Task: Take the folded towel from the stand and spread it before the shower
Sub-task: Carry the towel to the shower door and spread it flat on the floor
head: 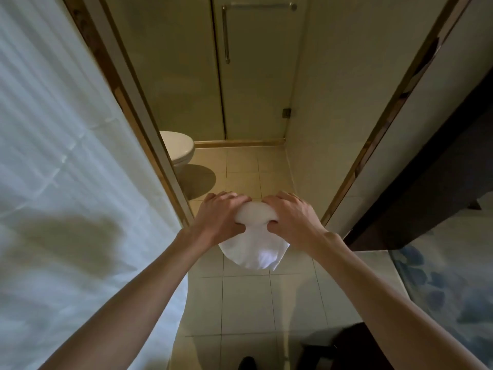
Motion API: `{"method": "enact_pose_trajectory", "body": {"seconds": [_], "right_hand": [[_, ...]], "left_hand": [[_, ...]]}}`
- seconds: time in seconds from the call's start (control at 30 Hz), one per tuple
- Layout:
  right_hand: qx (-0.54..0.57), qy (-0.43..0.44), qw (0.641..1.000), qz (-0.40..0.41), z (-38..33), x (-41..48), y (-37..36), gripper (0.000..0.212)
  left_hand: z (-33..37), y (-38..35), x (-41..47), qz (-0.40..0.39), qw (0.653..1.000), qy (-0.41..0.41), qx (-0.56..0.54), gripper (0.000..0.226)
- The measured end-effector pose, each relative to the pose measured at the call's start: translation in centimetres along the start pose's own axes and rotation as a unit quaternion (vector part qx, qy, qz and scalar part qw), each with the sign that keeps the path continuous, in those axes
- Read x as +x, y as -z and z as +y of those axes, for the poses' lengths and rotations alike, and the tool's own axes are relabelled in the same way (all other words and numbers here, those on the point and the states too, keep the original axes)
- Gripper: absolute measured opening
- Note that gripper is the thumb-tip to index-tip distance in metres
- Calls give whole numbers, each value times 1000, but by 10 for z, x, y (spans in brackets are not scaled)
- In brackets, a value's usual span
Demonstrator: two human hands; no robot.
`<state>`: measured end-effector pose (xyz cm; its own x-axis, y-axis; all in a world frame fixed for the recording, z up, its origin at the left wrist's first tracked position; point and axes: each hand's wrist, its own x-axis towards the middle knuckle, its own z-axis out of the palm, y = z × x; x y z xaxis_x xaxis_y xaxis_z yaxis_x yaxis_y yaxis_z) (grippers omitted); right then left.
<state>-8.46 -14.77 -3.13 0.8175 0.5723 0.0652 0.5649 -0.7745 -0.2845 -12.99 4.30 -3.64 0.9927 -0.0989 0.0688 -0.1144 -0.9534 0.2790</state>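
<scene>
A tiled bathroom floor [241, 297] leads to a glass shower door [250, 76]. Short of that door, left hand [222, 217] and right hand [289, 216] grip the folded white towel [254, 249] in mid-air.

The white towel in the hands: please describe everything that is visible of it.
The white, soft-looking cloth towel is bunched, not spread. Its upper part is a thick roll gripped at each end by the left hand and the right hand; the rest hangs below as a rounded fold. It is held above the pale tiled floor, touching nothing else.
</scene>
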Motion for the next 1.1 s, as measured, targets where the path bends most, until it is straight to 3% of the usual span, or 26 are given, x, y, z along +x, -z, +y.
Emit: {"method": "enact_pose_trajectory", "body": {"seconds": [0.4, 1.1], "right_hand": [[-6, 7, 1000, 8, 22, 66, -3, 48], [17, 51, 998, -23, 114, 255, 4, 44]], "left_hand": [[-27, -1, 60, 7, 1000, 3, 1, 49], [-73, 0, 246, 1, 998, 63, 9, 55]]}}
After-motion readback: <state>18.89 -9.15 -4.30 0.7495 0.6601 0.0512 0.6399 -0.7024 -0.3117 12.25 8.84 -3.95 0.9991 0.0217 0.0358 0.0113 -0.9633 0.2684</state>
